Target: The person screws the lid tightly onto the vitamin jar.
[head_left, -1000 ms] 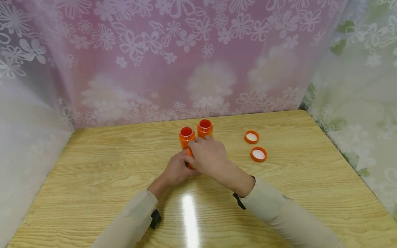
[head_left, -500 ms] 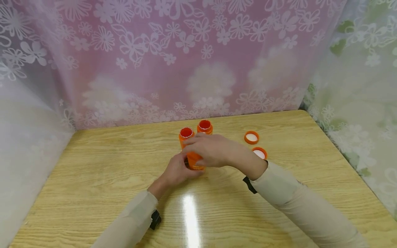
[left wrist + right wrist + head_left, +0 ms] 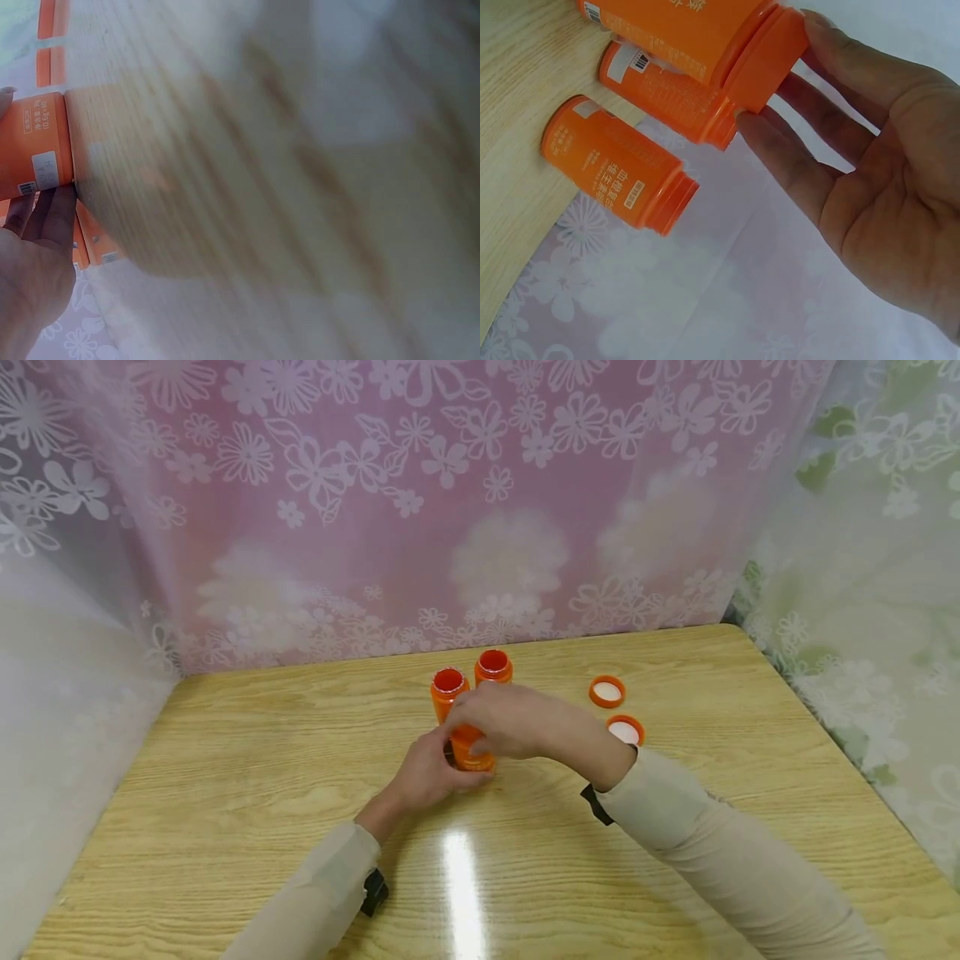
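Observation:
In the head view my left hand [image 3: 427, 770] holds the nearest orange bottle [image 3: 474, 758] low on its side. The left wrist view shows fingers of this left hand [image 3: 41, 270] against the bottle's printed wall [image 3: 30, 142]. My right hand [image 3: 517, 720] is over the bottle's top. Seen from the right wrist, the right hand [image 3: 900, 165] pinches the bottle's orange cap [image 3: 769, 60] between thumb and fingers; the cap sits on the neck. Just behind stand two uncapped orange bottles, one at left [image 3: 442, 703] and one farther back [image 3: 493, 674], partly hidden by the right hand.
Two orange caps lie with white insides up on the wooden table [image 3: 262, 777], one farther back [image 3: 607, 692] and one nearer [image 3: 624, 731], partly covered by the right wrist. A pink floral curtain [image 3: 375, 543] hangs behind the table's back edge.
My right wrist has swung to the right and the fingers have shifted round the cap, showing more of the front bottle. The left hand and the uncapped bottles stay put.

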A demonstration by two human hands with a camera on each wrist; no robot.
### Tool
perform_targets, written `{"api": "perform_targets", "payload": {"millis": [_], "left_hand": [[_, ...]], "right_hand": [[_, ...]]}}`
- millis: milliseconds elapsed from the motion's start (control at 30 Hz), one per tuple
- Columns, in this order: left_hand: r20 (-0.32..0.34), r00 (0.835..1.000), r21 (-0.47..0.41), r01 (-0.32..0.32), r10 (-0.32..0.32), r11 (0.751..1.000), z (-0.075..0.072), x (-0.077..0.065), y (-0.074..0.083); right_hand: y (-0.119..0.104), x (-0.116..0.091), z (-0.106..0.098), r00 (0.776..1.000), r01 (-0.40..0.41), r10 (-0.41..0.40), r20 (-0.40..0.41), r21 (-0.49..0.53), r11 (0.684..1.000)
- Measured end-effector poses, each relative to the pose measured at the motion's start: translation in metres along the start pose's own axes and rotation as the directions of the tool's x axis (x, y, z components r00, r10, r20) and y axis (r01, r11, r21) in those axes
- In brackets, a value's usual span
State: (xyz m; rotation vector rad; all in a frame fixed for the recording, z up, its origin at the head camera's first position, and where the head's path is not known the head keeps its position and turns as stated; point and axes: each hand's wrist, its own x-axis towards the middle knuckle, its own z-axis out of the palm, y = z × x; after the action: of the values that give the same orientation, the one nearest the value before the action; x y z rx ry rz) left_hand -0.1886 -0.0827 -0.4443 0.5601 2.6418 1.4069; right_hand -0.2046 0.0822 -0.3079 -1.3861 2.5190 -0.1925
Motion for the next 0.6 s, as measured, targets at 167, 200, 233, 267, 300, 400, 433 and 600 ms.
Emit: {"api": "perform_targets", "payload": {"millis": [167, 200, 233, 267, 300, 400, 433, 600], "left_hand": [[-0.01, 1.0, 0.001, 0.009, -0.009, 1.0, 0.0011, 0.0001, -0.0012], [-0.014, 1.0, 0.001, 0.011, -0.011, 1.0, 0.0012, 0.0, -0.0013], [-0.017, 1.0, 0.0, 0.013, -0.012, 1.0, 0.0014, 0.0001, -0.0013], [-0.018, 1.0, -0.002, 0.014, -0.014, 1.0, 0.0016, 0.0, -0.0013], [-0.018, 1.0, -0.002, 0.016, -0.016, 1.0, 0.0019, 0.0001, -0.0015], [-0.012, 1.0, 0.001, 0.02, -0.02, 1.0, 0.0025, 0.0003, -0.0013], [-0.01, 1.0, 0.001, 0.021, -0.021, 1.0, 0.0027, 0.0003, -0.0013], [-0.015, 1.0, -0.003, 0.025, -0.025, 1.0, 0.0017, -0.0009, -0.0001]], "right_hand": [[-0.0044, -0.0012, 0.0034, 0.998, -0.054, 0.054, -0.019, -0.019, 0.998], [-0.0051, -0.0013, 0.0037, 0.998, -0.058, 0.058, -0.021, -0.029, 0.998], [-0.0057, -0.0013, 0.0041, 0.998, -0.063, 0.062, -0.023, -0.04, 0.997], [-0.0064, -0.0014, 0.0045, 0.997, -0.071, 0.07, -0.02, -0.052, 0.996], [-0.0071, -0.0016, 0.0047, 0.997, -0.079, 0.078, -0.017, -0.06, 0.995], [-0.0086, -0.0027, 0.0052, 0.994, -0.108, 0.108, -0.002, -0.078, 0.991], [-0.0087, -0.0032, 0.0055, 0.994, -0.111, 0.112, -0.001, -0.08, 0.991], [-0.0076, -0.0052, 0.007, 0.995, -0.095, 0.093, -0.016, -0.094, 0.991]]}}
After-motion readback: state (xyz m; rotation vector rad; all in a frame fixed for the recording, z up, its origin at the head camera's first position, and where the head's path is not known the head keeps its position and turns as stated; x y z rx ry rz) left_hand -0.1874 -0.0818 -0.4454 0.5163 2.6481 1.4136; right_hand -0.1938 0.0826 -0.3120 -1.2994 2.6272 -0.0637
